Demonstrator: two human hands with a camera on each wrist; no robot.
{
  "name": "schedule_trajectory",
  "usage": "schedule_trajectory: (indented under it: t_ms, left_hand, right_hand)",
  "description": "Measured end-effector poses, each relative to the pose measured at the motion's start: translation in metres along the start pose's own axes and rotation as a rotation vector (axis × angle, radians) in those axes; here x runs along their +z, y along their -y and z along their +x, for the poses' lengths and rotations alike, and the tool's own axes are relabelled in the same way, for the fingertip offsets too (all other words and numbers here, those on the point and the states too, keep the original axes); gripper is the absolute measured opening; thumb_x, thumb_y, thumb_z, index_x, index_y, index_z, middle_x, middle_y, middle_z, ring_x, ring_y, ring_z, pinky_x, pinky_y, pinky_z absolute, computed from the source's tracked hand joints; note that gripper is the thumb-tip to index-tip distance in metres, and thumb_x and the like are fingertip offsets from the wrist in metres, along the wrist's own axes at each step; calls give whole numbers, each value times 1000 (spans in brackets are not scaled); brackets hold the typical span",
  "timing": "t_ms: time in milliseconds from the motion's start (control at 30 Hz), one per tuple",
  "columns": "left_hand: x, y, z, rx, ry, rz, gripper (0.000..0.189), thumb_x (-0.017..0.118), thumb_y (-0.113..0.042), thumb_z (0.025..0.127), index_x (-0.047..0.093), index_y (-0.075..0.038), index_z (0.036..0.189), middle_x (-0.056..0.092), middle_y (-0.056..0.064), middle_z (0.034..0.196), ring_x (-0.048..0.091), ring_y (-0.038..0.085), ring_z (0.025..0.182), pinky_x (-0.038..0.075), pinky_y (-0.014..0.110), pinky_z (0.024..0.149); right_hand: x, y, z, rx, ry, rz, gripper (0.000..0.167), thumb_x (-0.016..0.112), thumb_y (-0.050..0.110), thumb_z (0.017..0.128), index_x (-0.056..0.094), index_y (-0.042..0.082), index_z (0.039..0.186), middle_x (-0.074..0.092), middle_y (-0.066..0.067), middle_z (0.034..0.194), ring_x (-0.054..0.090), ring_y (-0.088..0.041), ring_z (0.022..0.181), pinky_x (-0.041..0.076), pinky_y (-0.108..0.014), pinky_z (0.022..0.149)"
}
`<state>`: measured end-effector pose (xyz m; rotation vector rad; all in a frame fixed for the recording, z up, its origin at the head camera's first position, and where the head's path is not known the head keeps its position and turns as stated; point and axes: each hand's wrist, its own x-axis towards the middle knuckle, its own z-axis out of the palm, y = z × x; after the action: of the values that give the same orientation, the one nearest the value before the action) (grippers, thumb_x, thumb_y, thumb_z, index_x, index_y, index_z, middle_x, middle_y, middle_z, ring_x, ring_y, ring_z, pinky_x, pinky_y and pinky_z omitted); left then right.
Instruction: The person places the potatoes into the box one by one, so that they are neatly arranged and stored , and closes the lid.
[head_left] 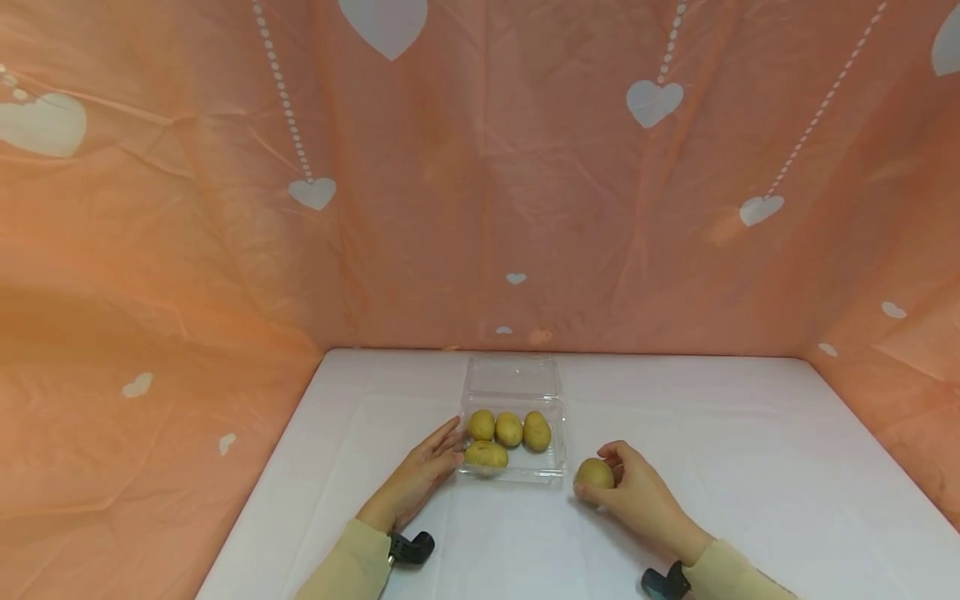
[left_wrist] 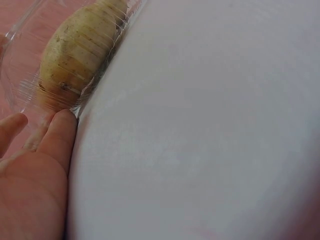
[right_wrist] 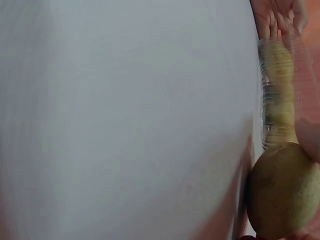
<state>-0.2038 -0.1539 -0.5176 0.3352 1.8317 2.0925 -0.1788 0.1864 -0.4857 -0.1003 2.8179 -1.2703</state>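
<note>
A clear plastic clamshell box (head_left: 525,476) lies with its lid tipped back on the white table. Inside it are several potatoes: three side by side at the back and one potato (head_left: 486,454) at the front left. My left hand (head_left: 416,479) touches the box's left side with its fingers extended; in the left wrist view the fingertips (left_wrist: 62,127) meet the ribbed wall beside a potato (left_wrist: 80,50). To the right of the box, my right hand (head_left: 641,496) grips another potato (head_left: 595,473) between thumb and fingers, at or just above the table.
The white table (head_left: 720,425) stretches out on both sides of the box. An orange cloth (head_left: 480,208) with pale hearts hangs behind and at the sides. The raised lid (head_left: 512,377) stands near the table's back edge. Dark wrist devices (head_left: 412,548) sit at both cuffs.
</note>
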Motion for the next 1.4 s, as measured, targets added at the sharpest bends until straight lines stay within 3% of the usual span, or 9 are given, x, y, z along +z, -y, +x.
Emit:
schedule_trajectory:
  t_ms: [267,567,1000,1200,1400]
  left_hand:
    - [1,-1,-1,-15,-11,2,74,60,-17,96,17,-12,155,22,22,155,22,33,142,19,44,115]
    - [3,-2,-1,-17,-11,4,74,59,-18,96,17,-11,155,21,22,156,21,33,143,19,44,115]
    - [3,-5,-2,-10,-11,3,75,59,-17,95,16,-10,155,20,24,155,20,34,143,20,43,115]
    - [4,-6,-2,-6,-14,4,73,58,-15,96,16,-8,155,20,25,155,20,34,143,19,42,115]
    - [5,-6,-3,-4,-8,-7,73,58,-14,96,16,-8,155,20,26,155,20,35,143,18,44,115]
  right_hand:
    - [1,0,-1,-4,-7,-27,73,88,45,64,53,3,112,58,-7,100,54,-16,80,48,-29,66]
    - [2,-2,-2,-18,-16,-50,66,88,42,65,55,5,108,58,-4,93,54,-14,76,47,-29,63]
    - [-16,6,7,-10,-24,19,57,82,25,77,52,2,120,59,-15,112,60,-18,85,52,-28,66]
    - [-26,20,19,-143,-66,39,54,80,18,78,52,1,121,59,-15,114,62,-21,86,53,-27,67]
    - [-16,35,26,-300,-26,71,52,81,19,78,54,4,120,59,-10,115,59,-17,83,54,-33,72]
